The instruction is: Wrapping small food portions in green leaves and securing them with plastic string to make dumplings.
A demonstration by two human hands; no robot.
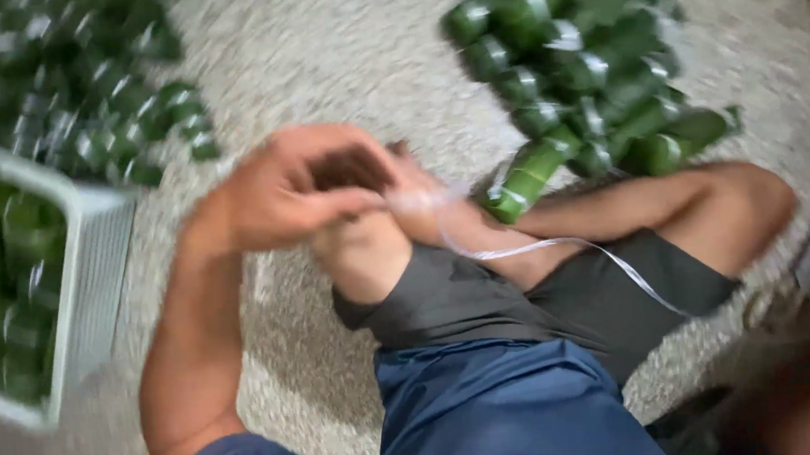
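The left hand [285, 188] is curled over in front of the person's raised knee, its fingers pinched around the end of a thin white ribbon [556, 246]. The right hand [422, 198] lies just behind it and is mostly hidden by the left, so I cannot tell how its fingers are set, though the ribbon seems to start from where the two hands meet. From there the ribbon loops away to the right of the hands, across the dark grey shorts [522, 295] and off toward the lower right (the picture is blurred, so its far end is hard to follow).

Just beyond the right hand lies a green leaf-wrapped roll [528, 178] tied with white bands, the nearest of a pile of green rolls [591, 47] on the speckled floor [338, 44]. To the left of the left hand stands a white crate [89, 275] holding more green rolls, and further rolls [88, 97] lie heaped beyond it. A blue shirt [500, 409] fills the near foreground.
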